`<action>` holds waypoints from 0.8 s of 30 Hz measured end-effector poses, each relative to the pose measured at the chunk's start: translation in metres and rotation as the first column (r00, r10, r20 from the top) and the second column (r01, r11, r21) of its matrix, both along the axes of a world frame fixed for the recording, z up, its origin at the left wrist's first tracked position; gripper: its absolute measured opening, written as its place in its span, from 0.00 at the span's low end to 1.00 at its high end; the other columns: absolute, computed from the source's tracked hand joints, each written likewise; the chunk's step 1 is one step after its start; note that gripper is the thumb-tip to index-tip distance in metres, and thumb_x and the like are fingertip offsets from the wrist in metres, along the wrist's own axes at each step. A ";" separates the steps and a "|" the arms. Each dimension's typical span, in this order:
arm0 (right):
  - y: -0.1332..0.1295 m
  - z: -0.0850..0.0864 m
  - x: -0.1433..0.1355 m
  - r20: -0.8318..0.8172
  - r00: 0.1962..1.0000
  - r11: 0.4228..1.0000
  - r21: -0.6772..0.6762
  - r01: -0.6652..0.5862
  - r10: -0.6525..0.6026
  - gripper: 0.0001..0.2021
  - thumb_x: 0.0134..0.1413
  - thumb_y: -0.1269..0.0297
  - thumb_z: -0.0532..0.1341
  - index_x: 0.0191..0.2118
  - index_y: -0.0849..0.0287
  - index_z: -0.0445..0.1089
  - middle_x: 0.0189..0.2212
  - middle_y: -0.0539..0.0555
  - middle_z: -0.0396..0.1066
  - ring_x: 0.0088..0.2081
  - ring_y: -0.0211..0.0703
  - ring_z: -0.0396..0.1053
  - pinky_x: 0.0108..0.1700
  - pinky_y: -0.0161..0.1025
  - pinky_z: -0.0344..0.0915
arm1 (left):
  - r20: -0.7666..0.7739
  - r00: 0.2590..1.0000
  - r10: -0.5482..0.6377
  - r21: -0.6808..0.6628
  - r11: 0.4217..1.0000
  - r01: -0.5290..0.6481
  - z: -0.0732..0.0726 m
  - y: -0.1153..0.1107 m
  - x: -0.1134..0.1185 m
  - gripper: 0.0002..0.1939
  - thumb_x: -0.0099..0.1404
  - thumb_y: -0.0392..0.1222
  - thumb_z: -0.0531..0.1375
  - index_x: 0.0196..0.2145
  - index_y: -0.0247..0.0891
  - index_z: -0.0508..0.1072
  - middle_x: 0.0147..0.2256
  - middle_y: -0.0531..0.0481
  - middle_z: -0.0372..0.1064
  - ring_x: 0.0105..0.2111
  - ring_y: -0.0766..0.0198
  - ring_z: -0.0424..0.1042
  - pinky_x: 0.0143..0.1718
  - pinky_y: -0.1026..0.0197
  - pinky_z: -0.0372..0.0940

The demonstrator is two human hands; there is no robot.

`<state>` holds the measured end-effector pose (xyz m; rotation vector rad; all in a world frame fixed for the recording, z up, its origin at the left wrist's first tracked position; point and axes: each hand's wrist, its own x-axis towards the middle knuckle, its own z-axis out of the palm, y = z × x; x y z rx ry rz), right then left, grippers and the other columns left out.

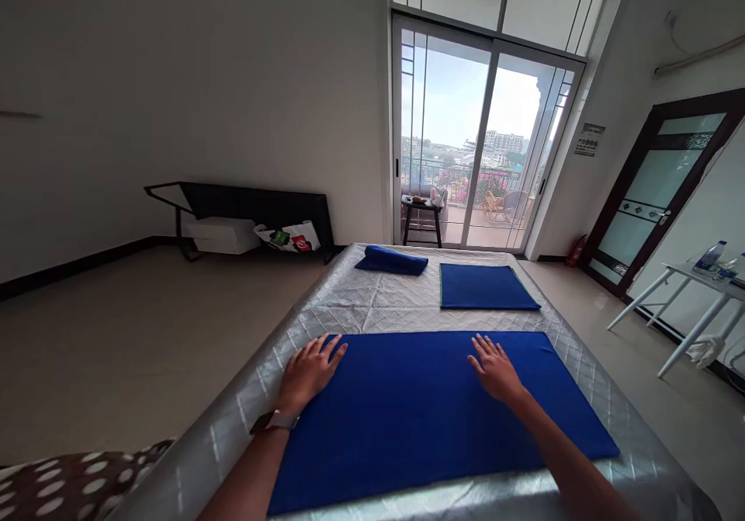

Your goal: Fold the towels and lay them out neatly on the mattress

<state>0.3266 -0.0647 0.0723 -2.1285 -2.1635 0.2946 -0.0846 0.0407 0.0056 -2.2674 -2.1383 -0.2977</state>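
Note:
A wide blue cloth (pixel 401 412) lies spread flat on the table's silver quilted cover (pixel 384 300). My left hand (pixel 310 369) rests at its far left corner, fingers stretched out and slightly spread. On the right half of the same cloth, my right hand (pixel 492 367) lies flat with the fingers apart. Neither hand grips anything. Farther back is a smaller, folded blue cloth (pixel 487 286) lying flat. To its left, near the far edge, sits a rolled or loosely folded blue cloth (pixel 393 260).
Brown polka-dot fabric (pixel 70 482) lies at the lower left. Against the left wall stands a black bench-like frame (pixel 256 206) with a white box (pixel 221 235) beneath. A small white table (pixel 707 276) with bottles stands right. Behind are sliding glass doors (pixel 445 102).

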 end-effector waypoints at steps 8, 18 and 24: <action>0.044 -0.026 -0.031 -0.002 0.998 0.998 0.000 -0.059 0.059 0.31 0.70 0.48 0.40 0.73 0.52 0.45 0.72 0.52 0.43 0.72 0.45 0.38 0.71 0.48 0.36 | -0.018 1.000 -0.017 -0.002 1.000 0.017 -0.011 0.001 -0.006 0.31 0.72 0.54 0.42 0.67 0.42 0.60 0.68 0.43 0.54 0.68 0.51 0.54 0.67 0.43 0.48; 0.016 -0.028 0.147 0.158 0.920 0.932 0.001 0.363 -0.358 0.32 0.70 0.52 0.38 0.73 0.60 0.45 0.73 0.56 0.43 0.72 0.46 0.39 0.71 0.49 0.40 | 0.035 0.998 0.049 -0.039 0.998 -0.048 -0.010 0.002 -0.007 0.33 0.71 0.58 0.42 0.69 0.45 0.55 0.70 0.42 0.49 0.69 0.49 0.50 0.67 0.43 0.48; 0.015 -0.034 0.160 0.161 0.900 0.913 0.013 0.408 -0.405 0.33 0.69 0.53 0.37 0.73 0.65 0.43 0.72 0.58 0.44 0.72 0.45 0.39 0.71 0.47 0.39 | -0.007 0.998 0.065 -0.057 0.996 -0.066 -0.006 -0.001 -0.004 0.32 0.72 0.55 0.41 0.69 0.42 0.54 0.70 0.38 0.48 0.68 0.51 0.52 0.68 0.45 0.47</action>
